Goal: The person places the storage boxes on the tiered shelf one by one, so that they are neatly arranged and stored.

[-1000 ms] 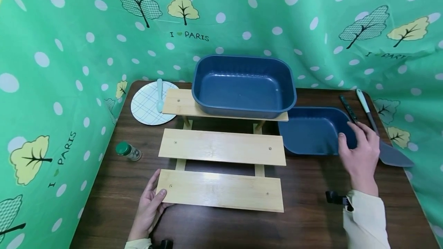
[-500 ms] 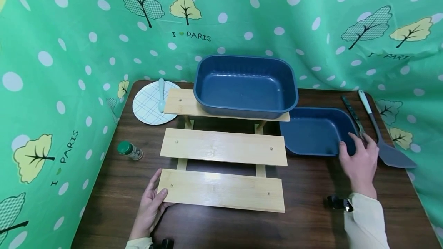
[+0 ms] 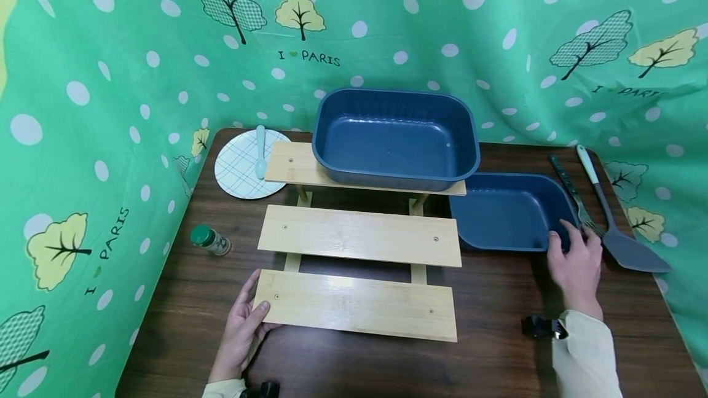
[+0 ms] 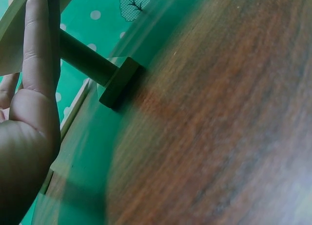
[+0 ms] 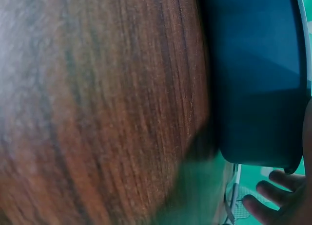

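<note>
The left end of the lowest board of a three-step wooden stand (image 3: 354, 306) is in my left hand (image 3: 239, 330). Its thumb lies on top; the other fingers are mostly hidden, though one shows extended against the wood in the left wrist view. At the lower blue basin (image 3: 506, 210), my right hand (image 3: 578, 269) holds the near right corner with thumb and forefinger at the rim. The right wrist view shows several other fingers (image 5: 268, 198) spread outside the wall. On the stand's top board rests a second blue basin (image 3: 395, 134).
Right of the lower basin lie a dark-handled fork (image 3: 572, 186) and a grey turner (image 3: 625, 244) with a pale handle. At the left are a checked plate (image 3: 232, 167) with a light-blue spoon (image 3: 260, 152) and a green-capped shaker (image 3: 210, 239). A green cloth hangs behind the table.
My right hand has moved down and nearer on the lower basin's corner, uncovering more of the fork. The left hand keeps its place on the stand. The head view has shifted slightly.
</note>
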{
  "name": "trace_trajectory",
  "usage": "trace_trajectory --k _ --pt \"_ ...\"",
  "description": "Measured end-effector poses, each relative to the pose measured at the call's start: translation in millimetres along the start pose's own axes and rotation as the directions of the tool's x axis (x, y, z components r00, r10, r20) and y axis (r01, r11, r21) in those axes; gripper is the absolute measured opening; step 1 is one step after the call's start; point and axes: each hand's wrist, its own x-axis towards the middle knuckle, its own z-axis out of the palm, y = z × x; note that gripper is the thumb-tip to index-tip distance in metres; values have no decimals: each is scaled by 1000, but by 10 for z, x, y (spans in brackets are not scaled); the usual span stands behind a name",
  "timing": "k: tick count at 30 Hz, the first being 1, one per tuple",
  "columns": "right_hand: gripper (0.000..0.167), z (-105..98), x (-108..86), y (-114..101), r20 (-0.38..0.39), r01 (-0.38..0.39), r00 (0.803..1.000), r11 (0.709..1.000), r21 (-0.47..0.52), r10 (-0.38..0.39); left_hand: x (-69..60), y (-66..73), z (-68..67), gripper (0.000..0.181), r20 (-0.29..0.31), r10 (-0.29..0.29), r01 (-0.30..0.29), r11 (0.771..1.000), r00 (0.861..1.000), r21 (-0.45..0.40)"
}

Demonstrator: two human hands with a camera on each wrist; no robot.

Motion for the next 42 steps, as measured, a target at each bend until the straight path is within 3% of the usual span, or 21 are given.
trace_trajectory --k 5,31,42 --pt "51 31 20 33 -13 -6 1000 1000 25 6 -1 7 13 62 -1 -4 4 1000 1000 -2" --pt "61 68 31 69 108 -108 989 994 18 105 -2 12 25 62 -37 -2 3 999 999 34" --pt "63 76 58 -4 136 -265 959 959 103 250 1 9 19 60 -58 -18 21 999 998 48"
